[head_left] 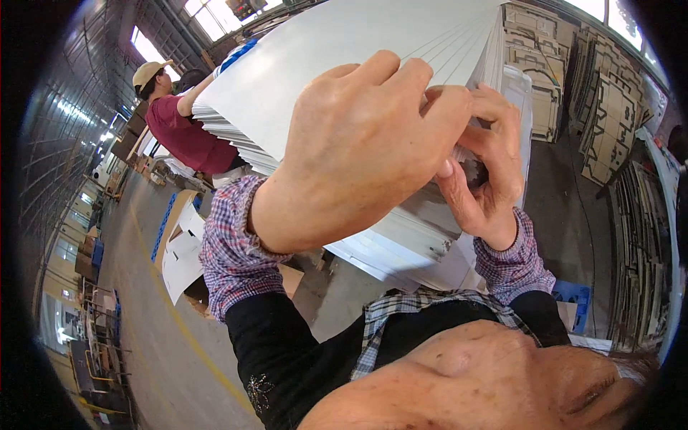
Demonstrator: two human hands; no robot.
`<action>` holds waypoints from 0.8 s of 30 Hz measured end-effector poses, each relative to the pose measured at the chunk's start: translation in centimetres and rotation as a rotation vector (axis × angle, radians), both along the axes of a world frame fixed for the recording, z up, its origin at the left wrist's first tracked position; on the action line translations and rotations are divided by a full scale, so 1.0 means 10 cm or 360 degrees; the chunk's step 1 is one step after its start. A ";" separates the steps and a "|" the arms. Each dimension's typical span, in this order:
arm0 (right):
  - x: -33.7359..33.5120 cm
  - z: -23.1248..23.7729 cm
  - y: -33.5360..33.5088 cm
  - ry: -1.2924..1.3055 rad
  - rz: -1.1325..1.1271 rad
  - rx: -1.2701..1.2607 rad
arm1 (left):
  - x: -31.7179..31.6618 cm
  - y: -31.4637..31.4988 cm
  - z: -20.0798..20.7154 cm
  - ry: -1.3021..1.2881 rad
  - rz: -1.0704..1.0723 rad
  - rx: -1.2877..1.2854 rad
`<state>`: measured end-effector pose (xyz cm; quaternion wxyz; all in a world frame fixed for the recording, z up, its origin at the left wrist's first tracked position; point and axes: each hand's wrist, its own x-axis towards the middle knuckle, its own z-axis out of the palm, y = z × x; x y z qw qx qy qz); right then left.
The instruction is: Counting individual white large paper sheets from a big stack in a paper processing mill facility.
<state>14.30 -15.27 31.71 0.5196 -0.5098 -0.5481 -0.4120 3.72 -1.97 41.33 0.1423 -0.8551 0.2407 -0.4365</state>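
A tall stack of large white sheets lies in front of me, with its edges fanned apart at the far right and along the left side. Above its near corner, my left hand is closed, fingers curled over the sheets' edge; its fingertips are mostly hidden. Close beside it on the right, my right hand bends its fingers and thumb around the same corner, where layered sheet edges show between them. The two hands nearly touch. Below them are more pale stacked sheets.
A co-worker in a dark red shirt and cap reaches to the stack's left side. Cut board panels lean at the right, beside a rack of upright boards. A curved white cut-out sheet stands on the left floor.
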 end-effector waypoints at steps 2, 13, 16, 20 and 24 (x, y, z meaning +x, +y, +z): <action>-0.01 0.00 0.00 -0.0002 -0.0028 -0.0012 | 0.05 0.00 -0.02 -0.0045 -0.0036 0.0007; 0.03 -0.05 0.02 -0.0005 -0.0003 0.0000 | -0.08 0.19 -0.07 0.0067 -0.0034 0.0009; 0.10 -0.08 -0.02 0.0072 0.0140 -0.0022 | -0.17 0.22 -0.01 0.0243 -0.0031 -0.0065; 0.12 -0.09 -0.04 0.0153 0.0225 -0.0008 | -0.22 0.16 0.08 0.0416 -0.0067 -0.0162; 0.08 -0.06 -0.01 0.0154 0.0179 0.0033 | -0.21 0.15 0.06 0.0412 -0.0112 -0.0176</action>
